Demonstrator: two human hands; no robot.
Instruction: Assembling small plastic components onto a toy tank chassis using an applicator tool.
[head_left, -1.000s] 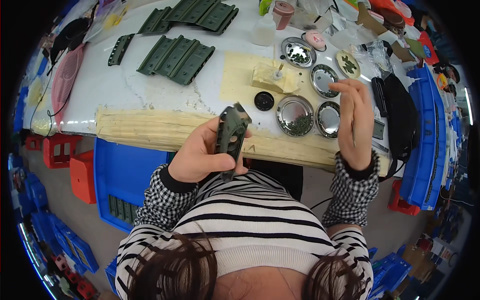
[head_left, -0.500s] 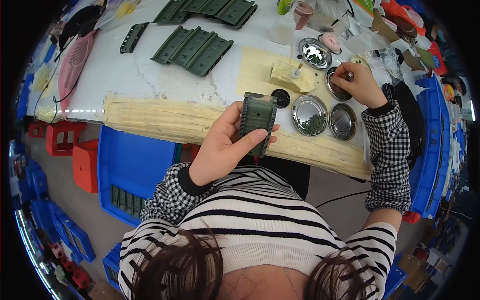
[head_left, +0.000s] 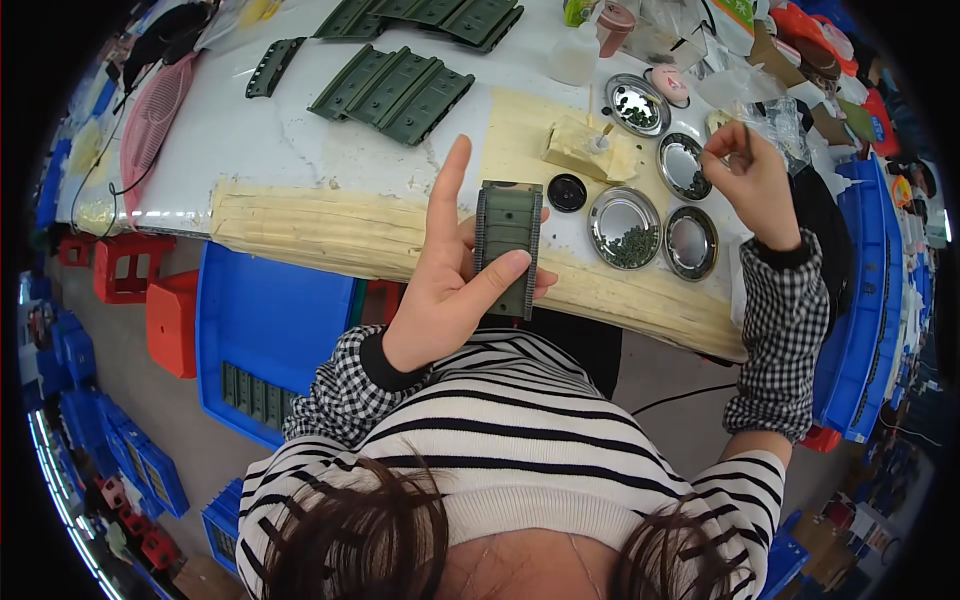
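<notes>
My left hand (head_left: 447,275) grips a dark green ribbed plastic part (head_left: 509,235) upright near the table's front edge, thumb across its face and index finger stretched out. The part is curved, with toothed long edges. At the right, my right hand (head_left: 750,180) is raised by the rim of a round metal dish (head_left: 680,148) with small dark pieces in it. Its thumb and fingertips are pinched together; whatever is between them is too small to make out. Nearby stand a dish of small green pieces (head_left: 622,215), another metal dish (head_left: 690,228) and a far dish (head_left: 652,122).
A yellowish block (head_left: 575,155) with a small stick in it and a black round lid (head_left: 567,193) lie left of the dishes. Several similar green parts (head_left: 392,95) lie at the back left. Below the table's left side is a blue tray (head_left: 270,310), beside red stools (head_left: 172,327).
My right hand has lifted away from the dish, moving slightly right. My left index finger has stretched out, and the green part has turned a little and shifted slightly left.
</notes>
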